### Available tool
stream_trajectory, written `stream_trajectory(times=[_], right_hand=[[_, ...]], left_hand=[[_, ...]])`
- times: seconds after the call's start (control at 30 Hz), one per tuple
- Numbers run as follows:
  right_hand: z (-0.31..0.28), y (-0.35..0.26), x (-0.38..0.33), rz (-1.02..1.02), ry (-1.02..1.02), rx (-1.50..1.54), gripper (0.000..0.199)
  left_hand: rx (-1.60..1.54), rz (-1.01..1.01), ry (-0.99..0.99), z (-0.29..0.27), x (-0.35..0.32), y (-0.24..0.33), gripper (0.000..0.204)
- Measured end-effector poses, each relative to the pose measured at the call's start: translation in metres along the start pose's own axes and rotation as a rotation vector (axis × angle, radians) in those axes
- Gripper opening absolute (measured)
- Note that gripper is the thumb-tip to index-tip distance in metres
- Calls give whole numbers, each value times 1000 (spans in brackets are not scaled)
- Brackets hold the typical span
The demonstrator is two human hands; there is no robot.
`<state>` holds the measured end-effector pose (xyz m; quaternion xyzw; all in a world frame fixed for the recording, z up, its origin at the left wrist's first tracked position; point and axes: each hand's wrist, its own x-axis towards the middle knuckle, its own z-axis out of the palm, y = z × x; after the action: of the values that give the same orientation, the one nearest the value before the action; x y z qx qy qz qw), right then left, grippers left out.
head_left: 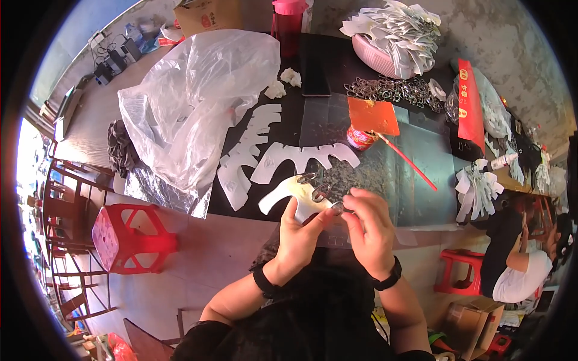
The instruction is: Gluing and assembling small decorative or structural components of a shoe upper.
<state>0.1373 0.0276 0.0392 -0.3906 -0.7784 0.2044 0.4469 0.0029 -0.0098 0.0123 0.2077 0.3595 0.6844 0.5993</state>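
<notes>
My left hand (300,231) grips a cream curved cut-out piece (291,191) with two metal rings (314,186) fitted to it. My right hand (368,221) pinches a small metal ring (338,209) against the piece's lower edge. Both hands are raised in front of the dark table's (421,198) near edge. Two flat white cut-out sheets (304,157) lie on the table just beyond my hands.
A large clear plastic bag (192,96) lies at the left. A chain of metal rings (394,90), a pink basket of white pieces (391,36), an orange card on a can (370,120) and a red stick (409,161) sit further back. Red stools (129,237) flank me. Another person (521,259) sits at right.
</notes>
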Motion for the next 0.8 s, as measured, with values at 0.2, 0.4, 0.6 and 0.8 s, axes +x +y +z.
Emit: stream_trajectory(times=[0.2,0.4,0.6,0.8], right_hand=[[4,-7,-2,-229,56,-338,39],[10,-6,-5,-49,-53,-307,44],[-2,-8,7,189,-244,33,53],[1,1,5,-4,-191,-85,45]], left_hand=[[58,24,71,6,-3,-2,33],[20,-14,84,3,-3,-7,34],[24,9,55,-3,-8,-12,35],[184,-103,-12,-8,-3,-19,36]])
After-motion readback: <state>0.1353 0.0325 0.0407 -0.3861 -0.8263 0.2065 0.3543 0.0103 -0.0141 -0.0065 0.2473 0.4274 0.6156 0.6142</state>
